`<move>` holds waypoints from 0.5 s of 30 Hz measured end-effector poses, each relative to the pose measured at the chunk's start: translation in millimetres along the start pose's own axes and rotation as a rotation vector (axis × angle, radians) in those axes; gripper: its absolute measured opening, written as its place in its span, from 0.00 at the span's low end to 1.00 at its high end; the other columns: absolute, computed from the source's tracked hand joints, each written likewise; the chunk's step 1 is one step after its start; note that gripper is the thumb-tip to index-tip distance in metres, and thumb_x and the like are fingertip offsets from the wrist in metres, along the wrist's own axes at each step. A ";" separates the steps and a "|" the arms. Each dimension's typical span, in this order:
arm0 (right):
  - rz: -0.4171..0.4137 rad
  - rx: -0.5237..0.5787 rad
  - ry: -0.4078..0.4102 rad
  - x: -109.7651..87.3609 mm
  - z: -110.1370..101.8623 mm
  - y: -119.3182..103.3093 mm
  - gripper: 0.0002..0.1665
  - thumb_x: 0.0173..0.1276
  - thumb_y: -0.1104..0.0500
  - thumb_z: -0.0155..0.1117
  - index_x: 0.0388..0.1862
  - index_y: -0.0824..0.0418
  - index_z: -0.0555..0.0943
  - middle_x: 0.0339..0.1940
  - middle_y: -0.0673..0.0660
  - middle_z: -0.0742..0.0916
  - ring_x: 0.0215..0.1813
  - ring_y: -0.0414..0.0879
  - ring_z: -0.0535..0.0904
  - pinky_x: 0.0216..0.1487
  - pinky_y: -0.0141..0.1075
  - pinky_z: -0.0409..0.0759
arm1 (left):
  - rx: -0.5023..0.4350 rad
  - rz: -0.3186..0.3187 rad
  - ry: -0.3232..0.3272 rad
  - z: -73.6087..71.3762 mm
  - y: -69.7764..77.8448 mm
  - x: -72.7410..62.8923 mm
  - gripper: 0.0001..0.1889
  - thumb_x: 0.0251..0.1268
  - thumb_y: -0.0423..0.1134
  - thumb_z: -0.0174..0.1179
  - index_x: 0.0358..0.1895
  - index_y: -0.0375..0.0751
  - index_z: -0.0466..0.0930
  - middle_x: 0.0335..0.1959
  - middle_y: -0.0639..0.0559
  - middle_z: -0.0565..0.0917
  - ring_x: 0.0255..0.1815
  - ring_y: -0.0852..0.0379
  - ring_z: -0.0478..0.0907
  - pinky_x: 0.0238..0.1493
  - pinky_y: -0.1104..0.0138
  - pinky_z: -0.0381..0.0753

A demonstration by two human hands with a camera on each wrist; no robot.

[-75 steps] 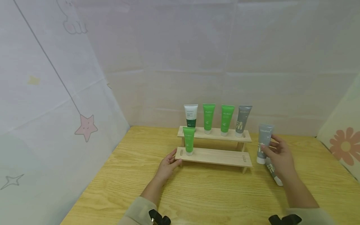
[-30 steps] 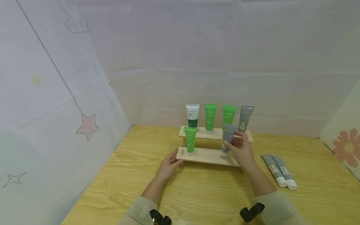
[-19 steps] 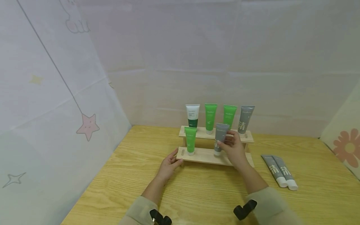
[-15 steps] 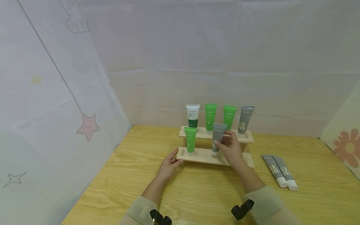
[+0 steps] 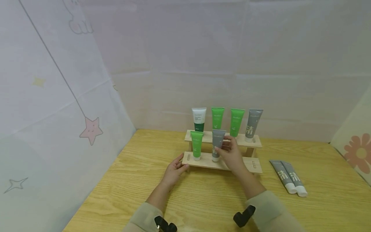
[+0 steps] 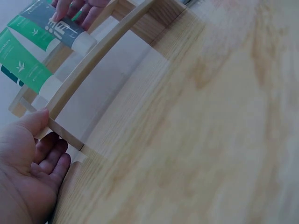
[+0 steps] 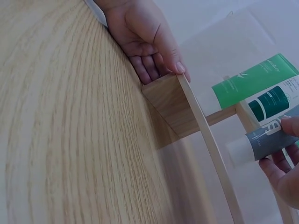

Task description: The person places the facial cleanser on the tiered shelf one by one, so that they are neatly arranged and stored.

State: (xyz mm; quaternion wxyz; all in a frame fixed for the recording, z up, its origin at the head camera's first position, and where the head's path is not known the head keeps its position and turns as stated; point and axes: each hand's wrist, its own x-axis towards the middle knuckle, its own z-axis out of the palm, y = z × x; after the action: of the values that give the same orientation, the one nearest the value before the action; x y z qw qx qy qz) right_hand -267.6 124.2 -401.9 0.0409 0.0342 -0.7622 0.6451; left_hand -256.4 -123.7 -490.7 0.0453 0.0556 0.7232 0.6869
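Observation:
A two-tier wooden display stand (image 5: 234, 164) is on the table. My left hand (image 5: 174, 170) holds the left end of its lower tier, thumb at the board's edge and fingers curled by the leg (image 6: 65, 133). My right hand (image 5: 232, 156) pinches a grey squeeze tube (image 5: 218, 138), cap down, over the lower tier. Whether its white cap (image 7: 240, 150) touches the board, I cannot tell. Just left of it stands a green squeeze tube (image 5: 197, 143). Along the upper tier are a white-and-green tube (image 5: 199, 117), two green tubes (image 5: 237, 120) and another grey tube (image 5: 252, 124).
Two grey tubes (image 5: 281, 174) lie side by side on the wooden table (image 5: 208, 199), right of the stand. A pale cloth backdrop (image 5: 185, 71) rises behind the table and along its sides.
My right hand has lifted a grey tube from the table at the right and brought it left over the lower tier, close to the green tube. The left hand stays at the stand.

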 end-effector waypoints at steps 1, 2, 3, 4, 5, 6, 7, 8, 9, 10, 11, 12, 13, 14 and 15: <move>0.002 -0.001 -0.003 -0.2 1.0 -0.2 0.34 0.68 0.65 0.65 0.68 0.58 0.60 0.61 0.68 0.76 0.65 0.62 0.73 0.67 0.52 0.73 | 0.000 0.002 -0.001 0.0 0.0 -0.1 0.36 0.71 0.39 0.59 0.77 0.41 0.53 0.68 0.33 0.71 0.68 0.42 0.71 0.70 0.53 0.70; 0.005 -0.001 -0.006 -0.3 2.0 -0.3 0.34 0.68 0.65 0.65 0.68 0.58 0.61 0.61 0.68 0.76 0.65 0.62 0.73 0.67 0.52 0.73 | 0.001 0.001 -0.002 0.0 0.1 -0.1 0.36 0.71 0.39 0.59 0.77 0.41 0.53 0.68 0.33 0.71 0.68 0.42 0.71 0.70 0.53 0.69; 0.006 -0.001 -0.009 -0.4 3.1 -0.5 0.34 0.68 0.65 0.64 0.68 0.58 0.61 0.61 0.68 0.76 0.65 0.62 0.73 0.67 0.52 0.73 | 0.000 0.002 -0.002 0.0 0.3 -0.4 0.36 0.71 0.39 0.59 0.77 0.41 0.53 0.68 0.34 0.71 0.68 0.42 0.71 0.70 0.53 0.69; 0.008 -0.003 -0.012 -0.2 4.0 -0.4 0.34 0.68 0.66 0.64 0.68 0.58 0.61 0.61 0.67 0.75 0.65 0.62 0.73 0.67 0.52 0.73 | -0.003 0.002 -0.003 0.0 0.5 -0.5 0.36 0.71 0.39 0.59 0.77 0.41 0.53 0.69 0.34 0.71 0.68 0.42 0.71 0.70 0.53 0.69; 0.010 -0.003 -0.014 -0.2 4.8 -0.6 0.34 0.68 0.65 0.64 0.68 0.58 0.61 0.61 0.67 0.75 0.65 0.61 0.73 0.66 0.52 0.74 | -0.004 0.002 -0.004 0.1 1.0 -0.8 0.36 0.71 0.39 0.59 0.77 0.41 0.53 0.69 0.34 0.71 0.68 0.42 0.71 0.70 0.53 0.69; 0.012 -0.005 -0.015 -0.6 5.6 -0.9 0.34 0.68 0.65 0.64 0.68 0.58 0.61 0.61 0.67 0.75 0.65 0.61 0.73 0.66 0.52 0.74 | -0.004 0.002 -0.003 0.2 1.2 -0.9 0.36 0.71 0.39 0.59 0.77 0.41 0.53 0.69 0.34 0.71 0.69 0.42 0.71 0.70 0.53 0.69; 0.014 -0.006 -0.017 -0.4 6.5 -0.7 0.34 0.68 0.65 0.64 0.68 0.58 0.61 0.61 0.67 0.75 0.65 0.61 0.73 0.66 0.52 0.74 | -0.002 0.004 -0.004 0.1 1.2 -1.0 0.36 0.71 0.39 0.59 0.77 0.41 0.53 0.69 0.33 0.71 0.69 0.42 0.71 0.70 0.53 0.69; 0.015 -0.005 -0.020 -0.2 7.2 -0.3 0.34 0.68 0.65 0.64 0.68 0.58 0.61 0.61 0.67 0.75 0.66 0.61 0.73 0.66 0.52 0.74 | -0.001 0.004 -0.004 0.2 1.4 -1.0 0.36 0.71 0.39 0.59 0.77 0.41 0.53 0.69 0.33 0.70 0.69 0.41 0.71 0.70 0.53 0.69; 0.016 -0.006 -0.023 -0.2 7.8 0.3 0.33 0.68 0.65 0.64 0.68 0.58 0.60 0.61 0.67 0.75 0.66 0.61 0.73 0.66 0.52 0.74 | 0.000 0.005 -0.004 0.1 1.4 -1.1 0.36 0.71 0.39 0.59 0.77 0.41 0.53 0.69 0.33 0.70 0.69 0.41 0.71 0.70 0.53 0.69; 0.017 -0.008 -0.025 -0.2 8.2 1.0 0.33 0.68 0.65 0.64 0.68 0.58 0.60 0.61 0.67 0.75 0.66 0.61 0.72 0.66 0.52 0.73 | 0.000 0.005 -0.004 0.2 1.4 -1.0 0.36 0.71 0.39 0.59 0.77 0.41 0.53 0.69 0.33 0.70 0.69 0.41 0.71 0.70 0.53 0.69; 0.017 -0.007 -0.027 -0.1 8.6 1.7 0.33 0.69 0.65 0.64 0.68 0.57 0.60 0.61 0.67 0.75 0.66 0.61 0.72 0.67 0.52 0.73 | 0.004 0.006 -0.003 0.0 1.3 -1.2 0.36 0.71 0.39 0.58 0.77 0.41 0.53 0.69 0.33 0.70 0.69 0.41 0.71 0.70 0.52 0.69; 0.017 -0.007 -0.029 -0.1 8.9 2.4 0.33 0.69 0.65 0.64 0.68 0.57 0.60 0.61 0.67 0.75 0.66 0.61 0.72 0.67 0.52 0.73 | 0.008 0.007 -0.003 -0.1 1.1 -1.1 0.36 0.71 0.40 0.58 0.77 0.41 0.53 0.69 0.33 0.70 0.69 0.41 0.71 0.70 0.52 0.69; 0.016 -0.006 -0.029 0.1 9.2 3.0 0.33 0.69 0.65 0.64 0.68 0.57 0.60 0.61 0.67 0.76 0.66 0.61 0.72 0.67 0.52 0.73 | 0.011 0.006 -0.004 -0.3 0.7 -1.1 0.36 0.71 0.40 0.58 0.77 0.42 0.53 0.69 0.33 0.71 0.68 0.41 0.71 0.70 0.51 0.69; 0.015 -0.007 -0.030 0.0 9.4 3.6 0.33 0.69 0.65 0.64 0.68 0.57 0.60 0.61 0.67 0.76 0.66 0.61 0.72 0.67 0.52 0.73 | 0.012 0.004 -0.002 -0.3 0.7 -1.0 0.35 0.71 0.40 0.58 0.77 0.42 0.53 0.69 0.33 0.71 0.68 0.41 0.71 0.70 0.51 0.68; 0.012 -0.009 -0.032 -0.1 9.7 4.0 0.33 0.69 0.65 0.64 0.68 0.57 0.60 0.61 0.67 0.76 0.66 0.61 0.72 0.67 0.53 0.73 | 0.014 0.001 0.000 -0.4 0.6 -1.0 0.35 0.71 0.41 0.58 0.77 0.43 0.54 0.68 0.34 0.71 0.68 0.41 0.72 0.70 0.50 0.69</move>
State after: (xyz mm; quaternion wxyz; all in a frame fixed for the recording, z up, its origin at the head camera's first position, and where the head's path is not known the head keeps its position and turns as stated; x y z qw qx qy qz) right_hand -268.1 115.4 -407.4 0.0252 0.0399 -0.7659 0.6412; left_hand -255.4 -124.2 -490.0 0.0448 0.0564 0.7279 0.6819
